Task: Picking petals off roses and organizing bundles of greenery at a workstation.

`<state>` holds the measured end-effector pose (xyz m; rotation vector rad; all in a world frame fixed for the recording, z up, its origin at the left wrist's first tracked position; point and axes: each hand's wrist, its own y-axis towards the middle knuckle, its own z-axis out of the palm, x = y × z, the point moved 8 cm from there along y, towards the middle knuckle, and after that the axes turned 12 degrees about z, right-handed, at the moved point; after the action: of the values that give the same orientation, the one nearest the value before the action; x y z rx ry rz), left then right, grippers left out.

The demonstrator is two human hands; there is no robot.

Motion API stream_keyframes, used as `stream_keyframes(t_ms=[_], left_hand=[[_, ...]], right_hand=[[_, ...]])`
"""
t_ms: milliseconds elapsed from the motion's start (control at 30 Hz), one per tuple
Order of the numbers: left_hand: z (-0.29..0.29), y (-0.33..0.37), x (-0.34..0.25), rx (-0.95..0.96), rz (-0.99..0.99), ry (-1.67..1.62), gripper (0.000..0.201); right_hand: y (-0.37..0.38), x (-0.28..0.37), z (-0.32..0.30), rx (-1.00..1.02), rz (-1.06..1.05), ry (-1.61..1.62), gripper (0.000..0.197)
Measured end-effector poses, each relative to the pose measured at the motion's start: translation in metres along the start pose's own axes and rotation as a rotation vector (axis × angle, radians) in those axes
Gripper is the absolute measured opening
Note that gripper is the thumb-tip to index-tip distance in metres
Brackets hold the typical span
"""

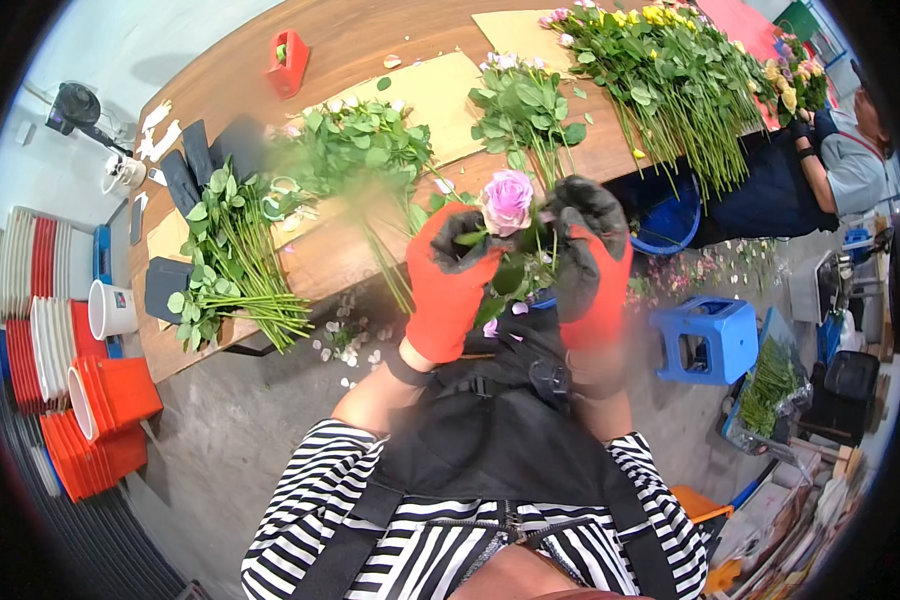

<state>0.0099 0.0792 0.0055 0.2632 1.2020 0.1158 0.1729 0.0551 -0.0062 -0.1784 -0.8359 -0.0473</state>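
In front of my chest is a pink-lilac rose (507,200), upright, with its leaves below the bloom. My left hand (448,285), in a red glove with dark fingers, closes on it from the left, just under the petals. On the other side my right hand (594,268), gloved the same way, has its fingers curled together close to the bloom. Whatever those fingertips pinch is too small to make out. Loose petals (490,327) show below the rose, against my black apron (510,430).
Rose bunches (525,110) lie on the wooden table (210,75), with more stems (250,270) at left and a red tape dispenser (288,64) behind. A blue bucket (667,222), a blue stool (706,340) and another person (840,165) are at right. Orange buckets (120,395) stand left.
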Motion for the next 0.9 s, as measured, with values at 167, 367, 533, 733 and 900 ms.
stream_keyframes(t_ms=[167,367,533,733,900], left_hand=[[-0.006,-0.001,-0.008,-0.077,0.104,0.108,0.022],[0.001,-0.002,-0.006,0.020,0.016,0.155,0.029],[0.001,-0.008,0.009,0.049,-0.131,-0.081,0.040],[0.000,-0.002,0.003,0.005,-0.134,-0.037,0.032],[-0.004,-0.001,0.001,0.045,0.087,0.219,0.028]], right_hand=[[-0.042,0.050,0.062,-0.152,-0.504,-0.909,0.043],[-0.037,0.040,0.057,-0.219,-0.410,-0.853,0.044],[-0.006,0.003,0.012,0.072,-0.081,-0.154,0.040],[-0.029,0.043,0.036,-0.217,-0.280,-0.497,0.037],[-0.041,0.048,0.063,-0.220,-0.473,-0.935,0.035]])
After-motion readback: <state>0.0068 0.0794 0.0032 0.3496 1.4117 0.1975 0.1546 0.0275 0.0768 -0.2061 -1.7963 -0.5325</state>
